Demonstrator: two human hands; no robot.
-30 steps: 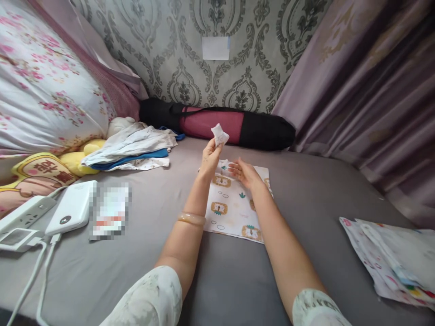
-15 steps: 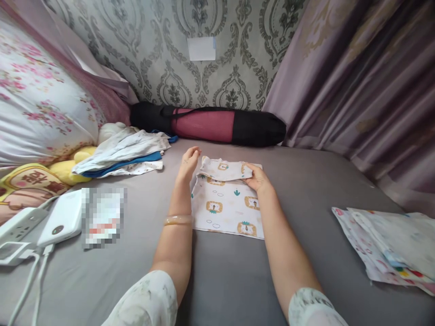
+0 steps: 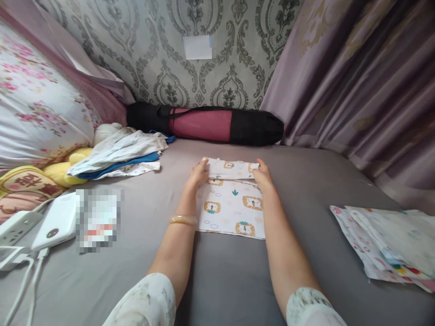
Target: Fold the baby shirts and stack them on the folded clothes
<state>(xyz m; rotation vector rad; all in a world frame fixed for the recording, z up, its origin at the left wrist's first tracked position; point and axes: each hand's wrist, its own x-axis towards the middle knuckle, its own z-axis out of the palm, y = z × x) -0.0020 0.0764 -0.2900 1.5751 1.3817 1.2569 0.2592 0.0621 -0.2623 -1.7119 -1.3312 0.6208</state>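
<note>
A small white garment (image 3: pixel 231 203) printed with lions lies flat on the grey bed sheet (image 3: pixel 238 280), its far edge folded over. My left hand (image 3: pixel 197 174) grips the left end of that folded edge. My right hand (image 3: pixel 261 174) grips the right end. Both forearms run along the garment's sides, and a pale bangle (image 3: pixel 183 220) sits on my left wrist.
A black and pink rolled bag (image 3: pixel 207 124) lies against the patterned wall. Folded clothes (image 3: pixel 118 151) and a floral pillow (image 3: pixel 37 104) are at the left, with a white power bank (image 3: pixel 56 222) and a power strip (image 3: pixel 13 226). More printed cloth (image 3: pixel 387 246) lies at the right, by purple curtains (image 3: pixel 367 81).
My left hand, which held a small white piece up in the air, has come down to the garment. Both hands now hold the ends of its folded far edge.
</note>
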